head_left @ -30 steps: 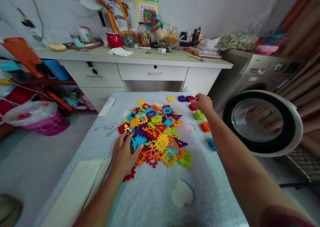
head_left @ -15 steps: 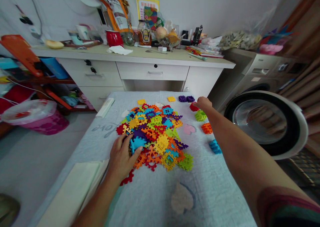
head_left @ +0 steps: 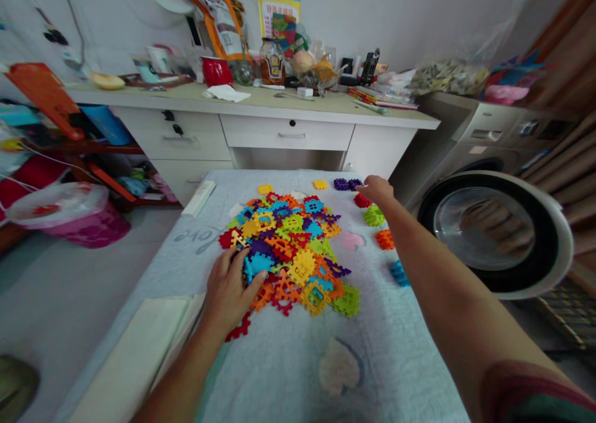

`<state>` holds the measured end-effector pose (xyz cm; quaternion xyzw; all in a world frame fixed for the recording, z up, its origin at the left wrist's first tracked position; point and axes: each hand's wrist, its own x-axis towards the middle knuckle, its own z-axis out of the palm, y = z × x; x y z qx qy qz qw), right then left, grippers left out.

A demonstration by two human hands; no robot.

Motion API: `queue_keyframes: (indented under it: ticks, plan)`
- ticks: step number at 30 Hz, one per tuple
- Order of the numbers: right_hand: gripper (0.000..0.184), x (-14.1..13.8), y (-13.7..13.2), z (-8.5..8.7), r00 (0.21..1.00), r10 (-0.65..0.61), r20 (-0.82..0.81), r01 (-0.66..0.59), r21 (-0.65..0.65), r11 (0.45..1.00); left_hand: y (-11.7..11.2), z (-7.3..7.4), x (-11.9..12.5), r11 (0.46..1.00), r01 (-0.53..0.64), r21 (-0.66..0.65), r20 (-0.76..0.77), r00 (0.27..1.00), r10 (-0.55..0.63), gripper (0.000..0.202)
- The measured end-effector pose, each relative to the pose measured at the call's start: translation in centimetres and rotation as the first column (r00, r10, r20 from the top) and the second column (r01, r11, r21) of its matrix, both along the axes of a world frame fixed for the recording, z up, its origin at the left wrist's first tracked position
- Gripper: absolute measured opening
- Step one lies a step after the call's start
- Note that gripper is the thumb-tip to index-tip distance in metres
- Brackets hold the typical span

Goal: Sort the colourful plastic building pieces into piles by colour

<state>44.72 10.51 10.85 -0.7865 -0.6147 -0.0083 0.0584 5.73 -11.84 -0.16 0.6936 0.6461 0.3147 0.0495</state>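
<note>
Mostly flat, tooth-edged plastic tiles [head_left: 291, 246]

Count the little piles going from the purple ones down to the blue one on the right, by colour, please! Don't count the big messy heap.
Purple piles: 2
Red pile: 1
Green pile: 1
Orange pile: 1
Blue pile: 1
Total: 6

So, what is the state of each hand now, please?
Left hand: open, at the colourful pile.
Right hand: beside the purple pieces; grip cannot be told.
</note>
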Motion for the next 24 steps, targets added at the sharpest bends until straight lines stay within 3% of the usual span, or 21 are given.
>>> queue_keyframes:
  ticks: [3, 5, 7, 12, 17, 20, 24]
  plan:
    - [0.032, -3.1, -1.3, -0.2, 0.955, 0.281, -0.091, -0.282, -0.003, 0.959, 0.0, 0.3, 0.0, 1.000, 0.005, 0.005, 0.011, 1.000, -0.005, 0.061]
    - [0.034, -5.5, -2.2, -1.0, 0.863, 0.478, -0.164, -0.487, -0.019, 0.873, -0.1, 0.4, 0.1, 1.000, 0.010, 0.006, 0.026, 1.000, -0.010, 0.060]
    - [0.043, -7.7, -3.0, -2.0, 0.803, 0.569, -0.174, -0.581, -0.022, 0.813, -0.1, 0.5, 0.1, 1.000, 0.016, 0.002, 0.042, 0.999, -0.016, 0.061]
    - [0.049, -11.1, -3.7, -3.6, 0.808, 0.584, -0.075, -0.589, -0.058, 0.806, -0.1, 0.4, 0.2, 1.000, 0.004, -0.003, 0.055, 0.998, -0.003, 0.066]
    - [0.043, -11.6, -4.1, -3.3, 0.844, 0.535, -0.027, -0.535, -0.095, 0.839, 0.0, 0.4, 0.1, 1.000, 0.010, 0.001, 0.065, 0.998, -0.010, 0.064]
    - [0.042, -10.9, -5.0, -2.7, 0.836, 0.537, -0.112, -0.542, -0.016, 0.840, 0.0, 0.3, 0.1, 1.000, 0.013, 0.009, 0.054, 0.998, -0.014, 0.065]
    - [0.025, -8.9, -6.4, -2.7, 0.800, 0.474, -0.368, -0.462, 0.127, 0.878, 0.0, 0.2, 0.1, 1.000, 0.017, 0.019, 0.033, 0.999, -0.017, 0.065]
